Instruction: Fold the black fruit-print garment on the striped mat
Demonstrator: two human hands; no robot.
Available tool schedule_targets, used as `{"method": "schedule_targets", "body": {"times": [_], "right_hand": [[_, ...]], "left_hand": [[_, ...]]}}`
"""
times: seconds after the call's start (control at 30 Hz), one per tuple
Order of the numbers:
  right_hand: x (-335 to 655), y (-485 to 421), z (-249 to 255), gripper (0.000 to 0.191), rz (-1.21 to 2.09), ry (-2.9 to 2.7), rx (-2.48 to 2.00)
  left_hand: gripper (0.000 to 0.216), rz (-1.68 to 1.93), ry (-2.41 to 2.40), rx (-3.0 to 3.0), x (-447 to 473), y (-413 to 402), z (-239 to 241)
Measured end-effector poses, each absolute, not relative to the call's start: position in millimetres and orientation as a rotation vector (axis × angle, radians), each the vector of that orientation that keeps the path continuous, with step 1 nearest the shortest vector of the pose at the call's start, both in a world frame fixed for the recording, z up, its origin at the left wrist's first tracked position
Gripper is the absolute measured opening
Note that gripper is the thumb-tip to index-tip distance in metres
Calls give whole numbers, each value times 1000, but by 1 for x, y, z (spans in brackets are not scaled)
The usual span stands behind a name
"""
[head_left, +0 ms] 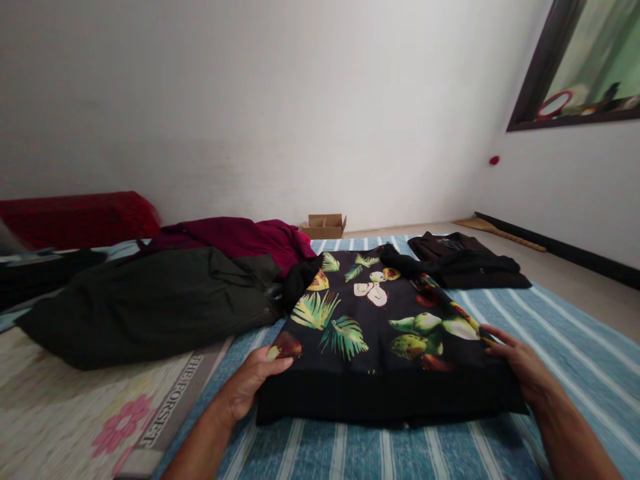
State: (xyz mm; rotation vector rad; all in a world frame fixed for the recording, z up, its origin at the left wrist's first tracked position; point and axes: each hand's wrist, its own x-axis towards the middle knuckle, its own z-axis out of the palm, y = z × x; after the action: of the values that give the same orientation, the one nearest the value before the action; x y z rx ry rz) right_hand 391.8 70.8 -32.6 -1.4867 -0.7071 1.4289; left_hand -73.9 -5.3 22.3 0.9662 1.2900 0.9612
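Observation:
A black jacket (373,333) with printed fruit and palm leaves lies spread out in front of me, its wide black hem toward me. My left hand (255,377) grips its left edge just above the hem, thumb on top and the other fingers underneath. On the opposite edge, my right hand (520,360) pinches the fabric, fingers on top and the thumb mostly hidden. One dark sleeve (400,262) reaches across toward the right at the far end. Parts of the other sleeve show beside the left edge.
A dark green garment (160,307) and a maroon one (230,239) lie to the left. Folded dark clothes (465,260) sit at the back right. Underneath is a blue striped sheet (565,347); a floral mat (100,407) covers the left. A small cardboard box (325,228) stands by the wall.

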Motion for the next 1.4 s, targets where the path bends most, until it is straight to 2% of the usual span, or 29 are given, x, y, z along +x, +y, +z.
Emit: {"method": "schedule_targets", "body": {"times": [0.2, 0.4, 0.47, 0.6, 0.7, 0.93, 1.13, 1.4], "right_hand": [[394, 62, -35, 79, 1470, -723, -1545], [394, 65, -37, 71, 1302, -922, -1715], [395, 67, -36, 65, 1150, -1097, -1813], [390, 69, -31, 57, 588, -1391, -2128], [377, 70, -25, 56, 386, -1473, -2261], [351, 90, -26, 40, 340, -1680, -2093], [336, 122, -10, 38, 297, -1848, -2109], [289, 199, 26, 27, 52, -2141, -2028]], "left_hand": [[31, 882, 1483, 1185, -72, -9, 16], [35, 813, 1464, 1245, -72, -6, 23], [36, 792, 1458, 1208, -74, -3, 28], [40, 784, 1464, 1031, -76, 16, 29], [50, 820, 1406, 891, -76, 41, 24], [43, 965, 1226, 614, -65, 103, 15], [39, 1088, 1210, 594, -68, 149, 14], [22, 1202, 1493, 744, -67, 206, 19]]}}
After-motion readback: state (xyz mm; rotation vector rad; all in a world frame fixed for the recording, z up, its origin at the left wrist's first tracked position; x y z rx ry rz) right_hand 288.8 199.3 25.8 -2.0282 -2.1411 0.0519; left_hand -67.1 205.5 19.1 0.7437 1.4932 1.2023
